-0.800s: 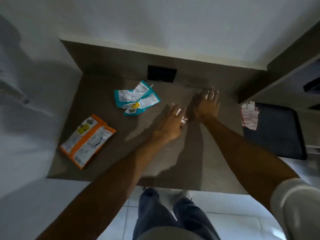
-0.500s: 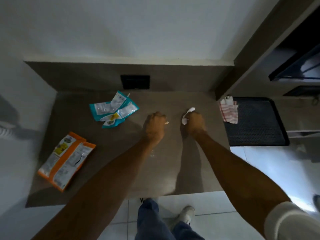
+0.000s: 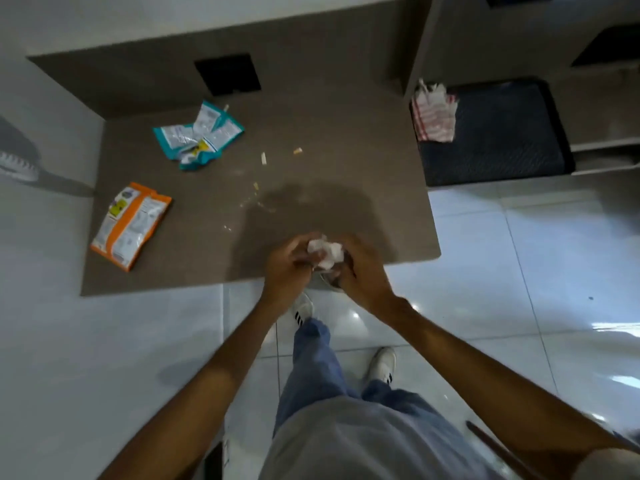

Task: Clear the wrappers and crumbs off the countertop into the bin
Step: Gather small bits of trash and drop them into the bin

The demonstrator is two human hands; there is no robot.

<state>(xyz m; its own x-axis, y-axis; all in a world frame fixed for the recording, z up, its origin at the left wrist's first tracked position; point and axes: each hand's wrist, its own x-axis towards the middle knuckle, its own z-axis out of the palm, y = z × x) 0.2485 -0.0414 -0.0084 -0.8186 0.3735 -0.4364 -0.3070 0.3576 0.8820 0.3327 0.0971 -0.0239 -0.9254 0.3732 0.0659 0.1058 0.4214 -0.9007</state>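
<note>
My left hand (image 3: 287,263) and my right hand (image 3: 360,271) meet over the near edge of the brown countertop (image 3: 346,150), both closed around a crumpled white paper wad (image 3: 325,253). A crumpled teal wrapper (image 3: 199,136) lies at the back left of the counter. An orange and white wrapper (image 3: 130,225) lies flat near the left edge. Small pale crumbs (image 3: 264,157) are scattered across the middle, with finer bits (image 3: 256,199) closer to me. No bin is in view.
A black square socket plate (image 3: 227,74) sits in the back panel. To the right, a lower dark mat (image 3: 498,133) carries a red-striped white cloth (image 3: 434,114). A glossy white tiled floor (image 3: 519,271) lies below, with my legs and white shoes.
Both hands drew back from the middle of the counter to its near edge and came together on the white paper. The camera view tilted down, and crumbs show where the hands were.
</note>
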